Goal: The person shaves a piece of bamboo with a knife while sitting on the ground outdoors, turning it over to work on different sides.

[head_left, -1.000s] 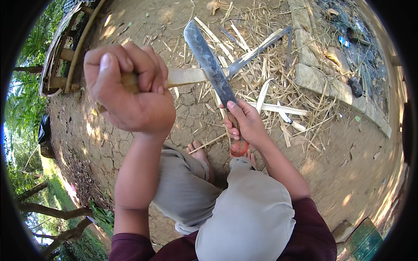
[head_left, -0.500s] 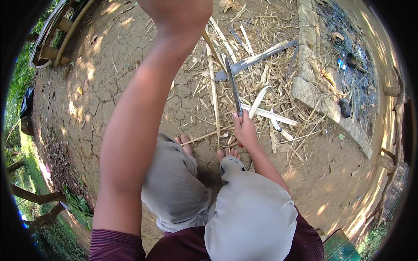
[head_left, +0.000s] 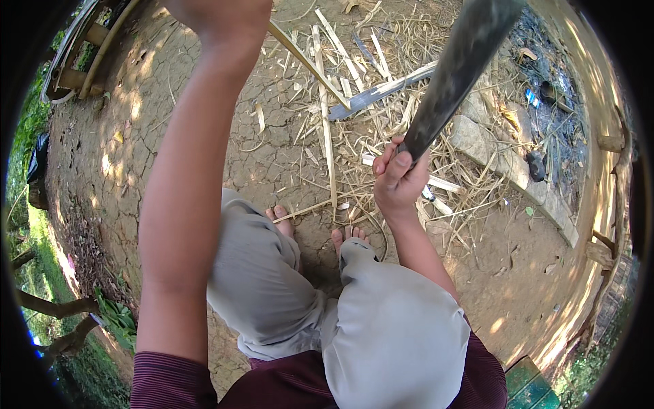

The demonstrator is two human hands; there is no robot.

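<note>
My left hand [head_left: 221, 17] is at the top edge, its fingers mostly out of sight. From it a narrow bamboo strip [head_left: 308, 63] slants down to the right, its far end at a dark flat piece of split bamboo [head_left: 381, 90] on the ground. My right hand [head_left: 400, 178] is closed round the handle of a machete [head_left: 446, 78]. The dark blade points up and to the right, lifted above the shavings. Below that hand a small knife with a white blade [head_left: 428, 193] lies among pale strips.
Pale shavings [head_left: 470, 198] and long split strips [head_left: 324, 123] litter the cracked dirt. A stone curb [head_left: 501, 157] borders an ashy patch on the right. My bare feet [head_left: 351, 235] are close to the shavings. A bamboo structure [head_left: 88, 48] stands far left, a green board [head_left: 528, 385] lower right.
My right hand has raised the machete, its blade swinging up and right toward the camera. My left hand has shifted left, and more of the bamboo strip shows.
</note>
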